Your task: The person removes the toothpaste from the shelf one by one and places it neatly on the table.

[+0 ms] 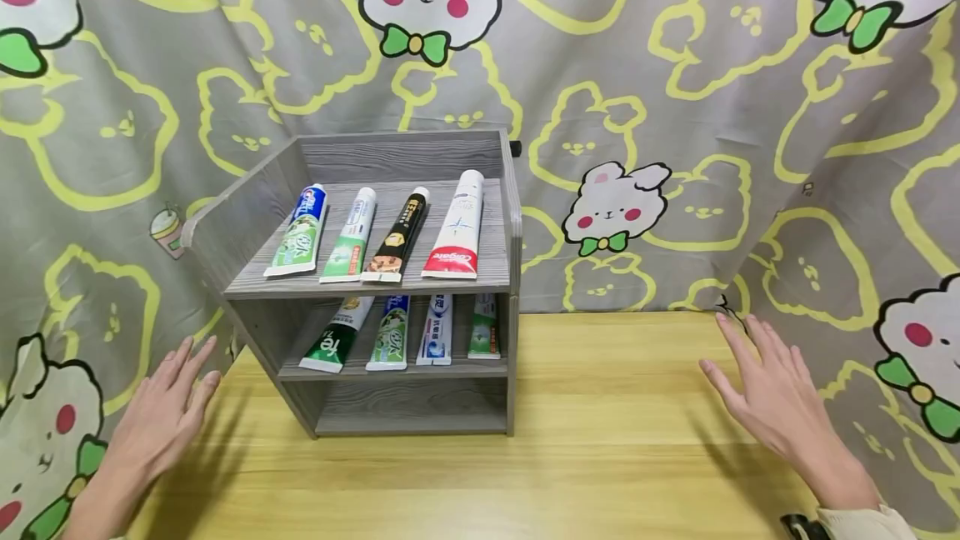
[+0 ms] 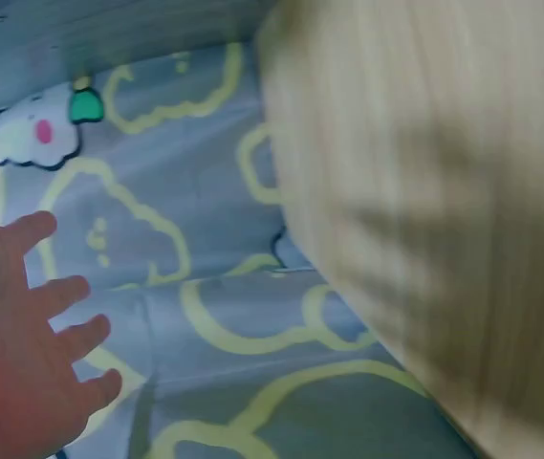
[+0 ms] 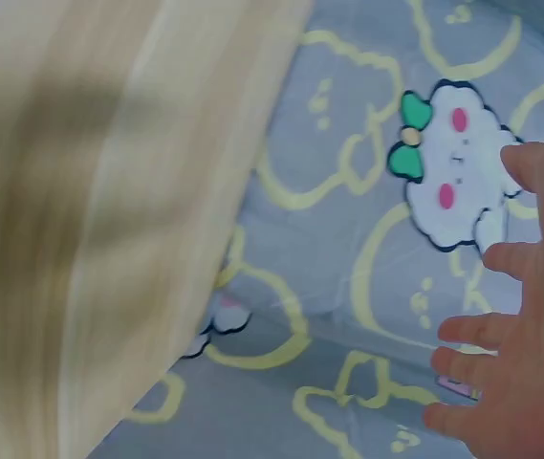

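My left hand (image 1: pixel 161 407) hovers above the table left of a grey wooden rack (image 1: pixel 408 408), fingers extended, holding nothing. On the far right my right hand (image 1: pixel 772 390) hovers too, fingers spread and free of any object. The rack's top shelf bears toothpaste tubes: a blue-green one (image 1: pixel 300 232), a white-green one (image 1: pixel 351 236), a black one (image 1: pixel 397 236) and a white-red Colgate one (image 1: pixel 454 227). Below lie a dark green and white tube (image 1: pixel 339 336), a second blue-green tube (image 1: pixel 390 333), a white-blue tube (image 1: pixel 437 332) and a green tube (image 1: pixel 484 327), their upper ends hidden.
The light wooden table (image 1: pixel 615 440) carries the rack left of centre. A grey curtain (image 1: pixel 712 132) with cartoon animals surrounds the table at the back and sides. A small black knob (image 1: pixel 515 148) juts from the rack's upper right side.
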### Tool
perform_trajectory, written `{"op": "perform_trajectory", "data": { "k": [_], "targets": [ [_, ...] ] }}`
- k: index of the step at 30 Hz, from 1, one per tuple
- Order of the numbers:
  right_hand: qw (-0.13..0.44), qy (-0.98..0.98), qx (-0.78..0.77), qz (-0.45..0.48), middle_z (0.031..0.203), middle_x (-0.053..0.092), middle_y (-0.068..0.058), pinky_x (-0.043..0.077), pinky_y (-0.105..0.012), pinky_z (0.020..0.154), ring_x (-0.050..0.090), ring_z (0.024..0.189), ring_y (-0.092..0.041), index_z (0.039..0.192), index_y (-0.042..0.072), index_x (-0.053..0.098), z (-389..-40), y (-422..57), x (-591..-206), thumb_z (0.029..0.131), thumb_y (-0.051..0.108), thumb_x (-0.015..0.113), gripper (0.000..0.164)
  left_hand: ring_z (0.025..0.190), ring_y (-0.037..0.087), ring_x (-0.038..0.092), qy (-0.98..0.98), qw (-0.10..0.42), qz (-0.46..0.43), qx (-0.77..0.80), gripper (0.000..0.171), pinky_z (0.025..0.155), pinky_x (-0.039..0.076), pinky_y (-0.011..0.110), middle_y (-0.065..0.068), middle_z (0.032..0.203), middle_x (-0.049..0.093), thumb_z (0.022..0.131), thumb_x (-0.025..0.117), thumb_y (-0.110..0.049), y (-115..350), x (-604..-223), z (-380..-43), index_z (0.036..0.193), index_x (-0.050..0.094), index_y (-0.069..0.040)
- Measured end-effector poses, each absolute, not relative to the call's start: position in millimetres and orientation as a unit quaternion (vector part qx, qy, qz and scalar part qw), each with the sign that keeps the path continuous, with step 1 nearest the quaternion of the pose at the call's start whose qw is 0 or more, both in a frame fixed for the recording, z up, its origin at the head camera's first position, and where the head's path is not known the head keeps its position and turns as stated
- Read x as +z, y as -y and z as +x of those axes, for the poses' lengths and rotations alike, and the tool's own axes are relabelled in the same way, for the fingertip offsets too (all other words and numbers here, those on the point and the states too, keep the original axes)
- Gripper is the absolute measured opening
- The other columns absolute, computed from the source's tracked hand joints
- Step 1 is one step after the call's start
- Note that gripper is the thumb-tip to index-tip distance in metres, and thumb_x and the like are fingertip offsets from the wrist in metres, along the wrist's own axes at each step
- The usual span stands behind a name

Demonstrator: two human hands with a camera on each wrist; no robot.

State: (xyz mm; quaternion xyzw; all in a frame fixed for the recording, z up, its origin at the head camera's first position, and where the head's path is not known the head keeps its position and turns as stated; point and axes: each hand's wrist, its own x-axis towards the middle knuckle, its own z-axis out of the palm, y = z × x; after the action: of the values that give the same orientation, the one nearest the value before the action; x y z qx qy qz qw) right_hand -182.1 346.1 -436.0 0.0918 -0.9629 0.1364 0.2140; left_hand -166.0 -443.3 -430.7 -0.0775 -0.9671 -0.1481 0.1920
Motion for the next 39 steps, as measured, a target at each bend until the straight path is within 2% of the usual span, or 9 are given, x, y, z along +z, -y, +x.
{"op": "perform_trajectory", "data": {
  "k": [5,12,14,17,20,23,27,30,39],
  "targets": [
    [0.225,0.956,0.163,0.089,0.156,0.027,-0.038,0.024,-0.081,0.094,0.032,0.13,-0.066,0.165,0.023,0.023,-170.4,-334.8,-428.0,0.101,0.041,0.062,0.077,0.141,0.063,0.024,0.946,0.218,-0.089,-0.224,0.057,0.108,0.013,0.077,0.028,0.166,0.016,0.111,0.039,-0.021,433.8,-424.3,-160.4,0.165,0.021,-0.019],
    [0.237,0.945,0.207,0.093,0.147,0.039,-0.033,0.025,-0.077,0.091,0.036,0.124,-0.063,0.164,0.024,0.028,-150.4,-315.0,-420.4,0.099,0.036,0.067,0.076,0.136,0.064,0.03,0.926,0.246,-0.084,-0.274,0.056,0.103,0.016,0.081,0.028,0.165,0.021,0.111,0.035,-0.017,415.9,-420.8,-150.2,0.165,0.023,-0.023],
    [0.246,0.94,0.217,0.096,0.144,0.042,-0.029,0.029,-0.074,0.086,0.039,0.121,-0.057,0.163,0.025,0.03,-146.7,-308.8,-415.9,0.099,0.034,0.068,0.076,0.145,0.055,0.025,0.917,0.264,-0.092,-0.283,0.055,0.114,0.013,0.072,0.027,0.164,0.023,0.111,0.035,-0.015,411.3,-415.4,-149.1,0.165,0.025,-0.022],
    [0.26,0.928,0.243,0.113,0.142,0.046,-0.022,0.033,-0.067,0.085,0.043,0.121,-0.049,0.162,0.026,0.032,-142.2,-297.3,-407.4,0.098,0.028,0.071,0.075,0.152,0.025,0.023,0.905,0.293,-0.102,-0.292,0.054,0.123,0.012,0.043,0.023,0.164,0.028,0.111,0.034,-0.014,404.4,-402.1,-148.0,0.163,0.029,-0.022],
    [0.261,0.919,0.267,0.128,0.145,0.048,-0.017,0.035,-0.065,0.088,0.046,0.127,-0.045,0.162,0.029,0.033,-137.0,-283.7,-398.2,0.098,0.023,0.071,0.075,0.144,-0.002,0.025,0.898,0.312,-0.098,-0.294,0.053,0.114,0.012,0.018,0.017,0.163,0.033,0.111,0.034,-0.014,396.0,-385.6,-145.5,0.163,0.031,-0.025],
    [0.252,0.915,0.285,0.136,0.151,0.046,-0.013,0.036,-0.063,0.094,0.044,0.134,-0.043,0.162,0.032,0.031,-131.4,-270.0,-389.1,0.099,0.022,0.069,0.074,0.133,-0.01,0.033,0.893,0.321,-0.085,-0.305,0.054,0.108,0.018,0.013,0.018,0.157,0.04,0.11,0.035,-0.014,385.4,-367.9,-141.5,0.162,0.032,-0.029],
    [0.265,0.905,0.29,0.163,0.153,0.047,-0.008,0.03,-0.032,0.114,0.044,0.137,-0.031,0.162,0.029,0.031,-126.3,-252.6,-379.7,0.098,0.018,0.071,0.077,0.127,-0.01,0.038,0.88,0.332,-0.079,-0.33,0.054,0.098,0.025,0.008,0.01,0.154,0.046,0.11,0.035,-0.014,370.0,-345.0,-140.2,0.162,0.032,-0.03],
    [0.283,0.894,0.292,0.187,0.154,0.047,-0.004,0.019,-0.01,0.109,0.043,0.138,-0.021,0.161,0.025,0.033,-124.4,-239.4,-373.2,0.095,0.014,0.074,0.079,0.13,-0.007,0.043,0.861,0.349,-0.093,-0.358,0.053,0.097,0.031,0.006,0.001,0.16,0.041,0.111,0.033,-0.015,359.0,-327.8,-143.0,0.162,0.032,-0.027],
    [0.293,0.864,0.332,0.239,0.155,0.045,-0.002,0.024,-0.016,0.114,0.042,0.141,-0.018,0.159,0.017,0.039,-117.0,-204.8,-356.9,0.089,0.007,0.078,0.081,0.135,0.012,0.049,0.817,0.36,-0.124,-0.434,0.052,0.095,0.044,0.012,0.007,0.163,0.036,0.11,0.026,-0.013,336.6,-285.8,-154.6,0.161,0.033,-0.019]
  ]
}}
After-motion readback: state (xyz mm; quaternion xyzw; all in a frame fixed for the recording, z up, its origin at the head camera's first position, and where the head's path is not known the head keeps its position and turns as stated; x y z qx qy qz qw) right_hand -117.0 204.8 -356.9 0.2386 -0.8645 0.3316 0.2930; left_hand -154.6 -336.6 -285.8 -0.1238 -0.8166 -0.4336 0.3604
